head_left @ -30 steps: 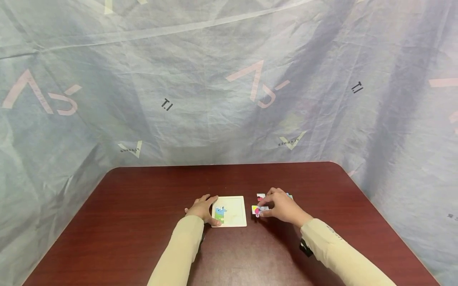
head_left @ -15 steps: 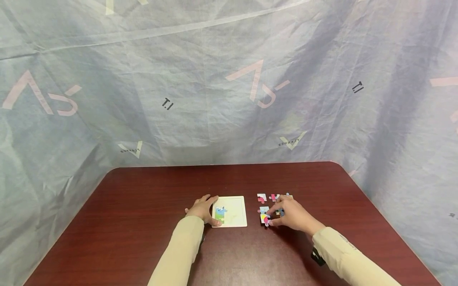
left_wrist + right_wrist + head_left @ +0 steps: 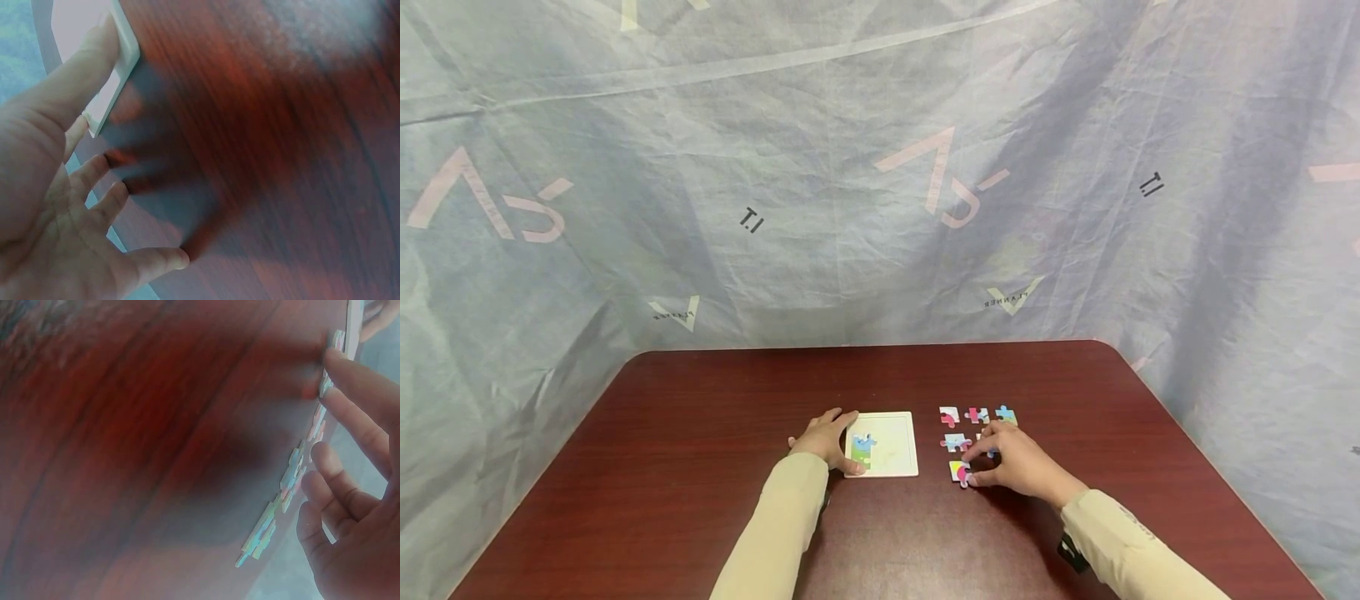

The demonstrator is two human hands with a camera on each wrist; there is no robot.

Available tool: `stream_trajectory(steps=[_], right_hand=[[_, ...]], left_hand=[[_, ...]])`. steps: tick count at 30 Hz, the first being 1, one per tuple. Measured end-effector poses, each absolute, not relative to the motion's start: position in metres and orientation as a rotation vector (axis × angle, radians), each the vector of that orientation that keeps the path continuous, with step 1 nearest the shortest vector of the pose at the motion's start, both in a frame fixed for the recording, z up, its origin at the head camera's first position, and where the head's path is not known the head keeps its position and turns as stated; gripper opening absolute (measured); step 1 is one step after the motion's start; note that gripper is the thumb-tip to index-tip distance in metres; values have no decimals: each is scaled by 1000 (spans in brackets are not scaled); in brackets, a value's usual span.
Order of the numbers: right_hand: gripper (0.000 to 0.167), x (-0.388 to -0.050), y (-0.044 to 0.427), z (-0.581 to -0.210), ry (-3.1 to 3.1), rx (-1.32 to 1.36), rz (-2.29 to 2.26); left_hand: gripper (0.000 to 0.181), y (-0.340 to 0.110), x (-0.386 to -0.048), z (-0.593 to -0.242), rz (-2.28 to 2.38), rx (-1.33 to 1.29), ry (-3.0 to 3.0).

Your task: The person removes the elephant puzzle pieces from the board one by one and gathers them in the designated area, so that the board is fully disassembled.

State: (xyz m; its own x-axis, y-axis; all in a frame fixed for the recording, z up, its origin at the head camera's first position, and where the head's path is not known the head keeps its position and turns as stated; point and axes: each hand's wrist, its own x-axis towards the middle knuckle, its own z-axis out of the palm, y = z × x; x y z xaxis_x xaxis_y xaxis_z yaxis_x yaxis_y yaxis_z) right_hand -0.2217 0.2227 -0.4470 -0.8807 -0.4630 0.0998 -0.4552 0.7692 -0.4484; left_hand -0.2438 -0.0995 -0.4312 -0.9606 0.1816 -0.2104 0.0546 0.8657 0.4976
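A square, pale puzzle board (image 3: 895,437) lies on the table, with joined blue and green puzzle pieces (image 3: 862,450) in its lower left. My left hand (image 3: 822,440) holds the board's left side, thumb over the near corner and index finger at the far one; its other fingers spread over the table in the left wrist view. To the right, my right hand (image 3: 1018,460) pinches a yellow and pink puzzle piece (image 3: 959,472) at table level between thumb and index finger. The right wrist view shows the remaining fingers (image 3: 328,459) loosely bent, partly hiding the pieces.
Beyond the right hand lie loose pieces: a pink and white one (image 3: 949,415), a pink one (image 3: 976,415), a blue and green one (image 3: 1006,415) and a light blue one (image 3: 955,442). Another is mostly covered by the hand. A grey cloth (image 3: 820,275) hangs behind the table (image 3: 737,392).
My right hand has carried the yellow and pink puzzle piece toward the person and slightly right, setting it below the light blue piece. My left hand and the board stay put.
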Motion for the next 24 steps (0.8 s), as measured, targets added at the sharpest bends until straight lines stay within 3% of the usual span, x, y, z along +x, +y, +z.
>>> stream_trajectory(steps=[8,16,24], right_hand=[[27,-222,222,-446,2934,-785,-742],[15,-227,216,-448,2931,-729,-869],[18,-230,202,-445,2903,-668,-1055]], left_hand=[[91,-99,-243,-429,728,179,2786],[91,-99,-244,-430,709,175,2796],[91,-99,-245,-432,708,178,2801]])
